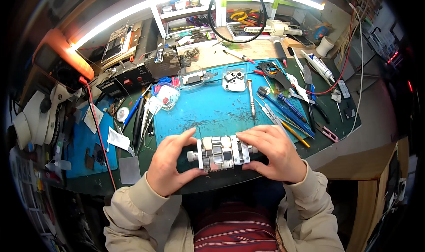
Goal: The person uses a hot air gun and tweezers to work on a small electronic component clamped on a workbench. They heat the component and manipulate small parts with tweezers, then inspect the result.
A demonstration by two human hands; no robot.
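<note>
Between my two hands is a metal clamp fixture (pixel 245 149) with a small circuit board (pixel 218 153) set in it, held over the front edge of the blue work mat (pixel 190 115). My left hand (pixel 170 163) grips its left end, thumb below and fingers above, beside a round knob (pixel 192 156). My right hand (pixel 276 152) closes on the right end in the same way, partly hiding the knob there. Silvery shields and dark chips show on the board's upper face. Nearest beyond the fixture lies a slim screwdriver (pixel 252 99).
Clear plastic boxes of small parts (pixel 234 79) stand at the mat's far side. Tweezers (pixel 270 115), pens and pliers crowd the right. An orange multimeter (pixel 62 59) with a red lead stands at left. Behind it sits a black power unit (pixel 133 75). A black ring (pixel 237 40) overhangs the back.
</note>
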